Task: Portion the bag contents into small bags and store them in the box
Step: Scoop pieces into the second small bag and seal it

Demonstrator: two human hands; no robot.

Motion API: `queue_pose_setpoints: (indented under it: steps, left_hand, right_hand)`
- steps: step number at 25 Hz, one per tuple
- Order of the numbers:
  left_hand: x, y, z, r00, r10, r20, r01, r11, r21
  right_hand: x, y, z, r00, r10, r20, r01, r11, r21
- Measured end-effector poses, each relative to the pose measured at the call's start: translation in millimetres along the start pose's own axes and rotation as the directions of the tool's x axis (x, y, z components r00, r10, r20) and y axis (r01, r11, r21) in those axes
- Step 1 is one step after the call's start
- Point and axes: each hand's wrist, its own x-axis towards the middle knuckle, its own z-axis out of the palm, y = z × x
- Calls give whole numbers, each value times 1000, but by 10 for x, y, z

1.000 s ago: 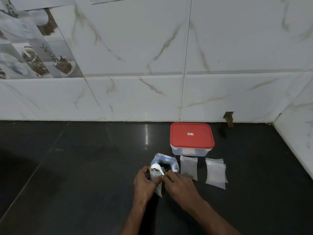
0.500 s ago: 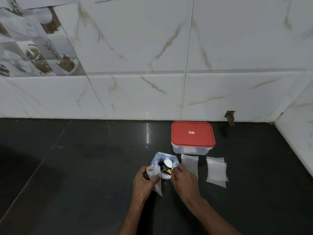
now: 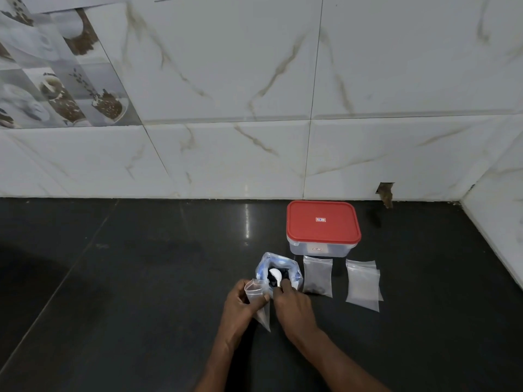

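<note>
An open blue-tinted bag [image 3: 294,271] with dark contents stands on the black counter. My right hand [image 3: 293,305] holds a white spoon [image 3: 276,276] whose bowl dips into that bag. My left hand [image 3: 240,306] pinches a small clear bag [image 3: 259,302] open, just left of the big bag. A small bag with dark contents at its bottom [image 3: 317,277] stands to the right. Further right lie empty small bags [image 3: 363,284], overlapping. Behind them stands a clear box with a red lid [image 3: 322,223], shut.
The counter [image 3: 127,278] is dark and glossy, with a marble-tiled wall [image 3: 254,108] behind and a side wall [image 3: 503,222] at the right. A chipped hole [image 3: 385,192] shows at the wall's base right of the box.
The spoon went from over the small bag back into the big bag. My left hand kept the small bag open and moved slightly left.
</note>
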Motion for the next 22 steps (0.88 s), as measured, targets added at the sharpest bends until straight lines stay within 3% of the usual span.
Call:
queue_pose_setpoints:
  steps: [3,6,9,10,12,14,15,18,19,22]
  left_hand:
    - [-15,13,27,1000,12,1,-12,1000,-16]
    - [-17,7,44,1000,21,4,-21,999,-24]
    - [-23,13,52,1000,24,-1,-24,999,-29]
    - [-22,9,50,1000,28,4,-28,999,-24]
    - [-16,0,44,1000,25,10,-25,999,-30]
    - [-19,1,40,1000,14,11,-13,998,-66]
    - [-21,9,39,1000,4,16,-3,997,-75]
    - [-38,5,53,1000,-4,29,7,995,-100]
    - [-42,10,53,1000,-3,26,6,994,-111]
    - [-51,19,40,999,4,31,-1,995,-98]
  right_hand:
    - [115,52,-71,974,211,78,-224,941,252]
    - [181,155,-130,914,379,145,-389,718,578]
    - [174,220,-187,854,459,244,-481,522,704]
    - [171,215,-206,852,460,251,-487,518,703]
    - [179,241,-180,894,417,167,-431,692,580]
    - [142,199,-185,958,271,95,-287,915,284]
    - [116,161,-167,980,182,76,-193,966,172]
    - [-5,60,-130,989,38,142,-47,997,64]
    - [-3,40,-106,996,9,86,-14,998,62]
    - [82,60,-172,976,191,105,-216,919,331]
